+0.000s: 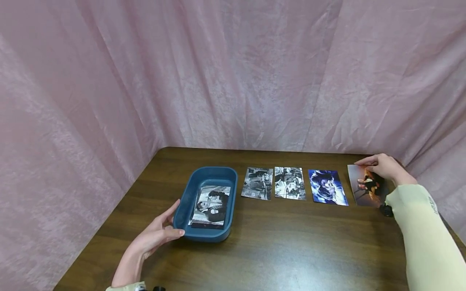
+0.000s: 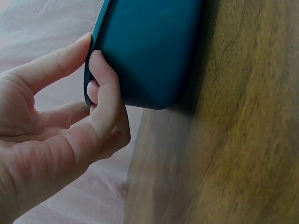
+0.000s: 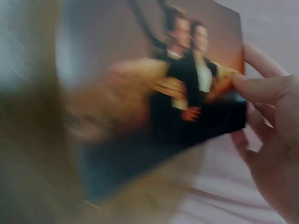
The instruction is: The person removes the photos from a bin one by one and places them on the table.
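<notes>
counting photos: five in all; four lie in a row on the tabletop (image 1: 276,242), one lies inside the blue tray (image 1: 189,202).
trays: one, at the left end of the row.
left hand (image 1: 157,234): its grip grasps the tray's near left corner, thumb on the outer wall, fingers at the rim.
right hand (image 1: 382,166): sleeved arm reaches in from the right; its grip pinches the far edge of the couple photo (image 1: 365,188).
couple photo: rightmost of the row, long axis running away from the person, far edge lifted.
</notes>
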